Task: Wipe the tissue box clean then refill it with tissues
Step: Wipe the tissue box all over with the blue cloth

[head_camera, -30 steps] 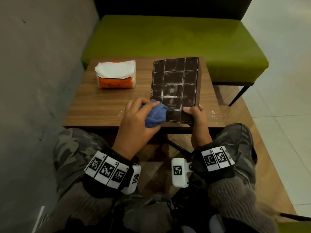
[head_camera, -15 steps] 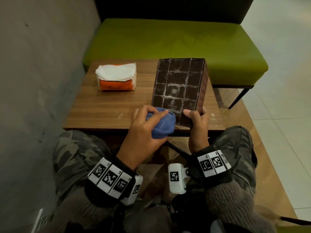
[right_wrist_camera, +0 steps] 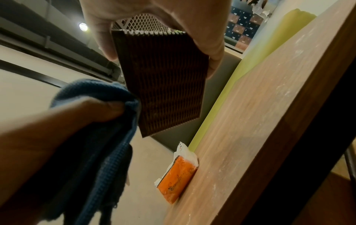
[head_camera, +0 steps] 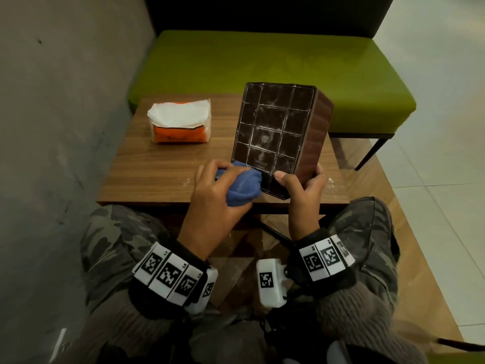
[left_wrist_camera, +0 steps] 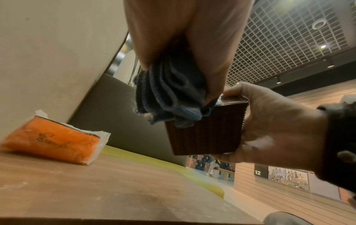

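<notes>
The right hand (head_camera: pixel 304 190) grips the near end of the brown tissue box (head_camera: pixel 275 132), lifted and tilted above the table (head_camera: pixel 147 177). The left hand (head_camera: pixel 212 200) clutches a blue cloth (head_camera: pixel 244 187) against the box's near corner. Beyond the left hand lies an orange tissue pack (head_camera: pixel 179 122) with cursive writing I cannot read fully. Far behind the right hand, a sign (left_wrist_camera: pixel 261 172) reads "12".

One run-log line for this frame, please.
stage: wiping | left hand: grips cloth on box's near corner | right hand: holds box tilted off table | tissue pack: on table, unused
</notes>
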Motion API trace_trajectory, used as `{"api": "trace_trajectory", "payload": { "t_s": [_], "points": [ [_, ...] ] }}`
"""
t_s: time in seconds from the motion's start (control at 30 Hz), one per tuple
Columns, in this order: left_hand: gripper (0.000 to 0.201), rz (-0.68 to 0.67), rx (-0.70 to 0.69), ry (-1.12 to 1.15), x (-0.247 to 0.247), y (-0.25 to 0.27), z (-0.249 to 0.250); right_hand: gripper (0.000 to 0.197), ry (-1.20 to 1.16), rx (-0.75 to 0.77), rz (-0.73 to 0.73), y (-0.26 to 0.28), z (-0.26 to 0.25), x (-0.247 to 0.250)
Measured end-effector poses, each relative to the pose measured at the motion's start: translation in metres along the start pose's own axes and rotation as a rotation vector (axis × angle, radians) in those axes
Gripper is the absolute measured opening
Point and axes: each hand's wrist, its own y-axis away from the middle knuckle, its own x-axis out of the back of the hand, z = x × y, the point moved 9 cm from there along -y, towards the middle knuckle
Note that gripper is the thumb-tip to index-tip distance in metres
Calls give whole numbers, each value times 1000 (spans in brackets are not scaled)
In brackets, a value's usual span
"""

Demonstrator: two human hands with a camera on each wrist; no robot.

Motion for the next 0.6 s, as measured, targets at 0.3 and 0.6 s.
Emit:
{"api": "trace_trajectory", "payload": {
  "t_s": [0.3, 0.6],
  "points": [
    [51, -16, -23, 37, -1, -1, 4, 101, 24, 7, 2, 1, -2, -1],
    [54, -92, -171, 21, -10, 4, 23, 95, -22, -68, -18, 4, 4, -9]
  ]
}}
